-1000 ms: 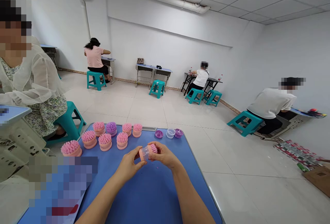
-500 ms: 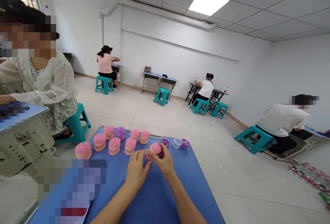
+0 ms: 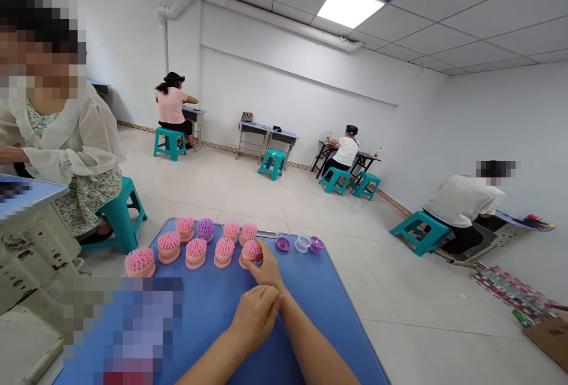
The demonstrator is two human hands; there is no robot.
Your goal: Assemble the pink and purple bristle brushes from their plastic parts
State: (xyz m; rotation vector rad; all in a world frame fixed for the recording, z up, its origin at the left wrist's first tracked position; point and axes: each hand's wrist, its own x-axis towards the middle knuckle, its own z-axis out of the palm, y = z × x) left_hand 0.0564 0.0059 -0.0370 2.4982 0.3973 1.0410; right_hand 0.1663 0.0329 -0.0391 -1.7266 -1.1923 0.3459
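My right hand (image 3: 267, 267) has its thumb and fingers around a pink bristled brush (image 3: 251, 251), which stands at the right end of the front row on the blue table (image 3: 213, 314). Closer to me, my left hand (image 3: 257, 314) is curled beside my right wrist; what it holds, if anything, is hidden. Several pink brushes and one purple brush (image 3: 205, 229) stand to the left, bristles up. Right of my hands are a purple round part (image 3: 283, 244), a clear cup (image 3: 303, 243) and a purple bristled part (image 3: 316, 245).
A pixelated sheet (image 3: 137, 326) lies at the table's left. On the left a person (image 3: 66, 130) sits at another desk (image 3: 35, 196). Others sit farther off, among green stools (image 3: 272, 164). Packed bottles (image 3: 510, 293) lie on the floor at the right.
The pink brush has moved left and away from me, from between my hands to the row's right end. My left hand has let go of it and drawn back toward me.
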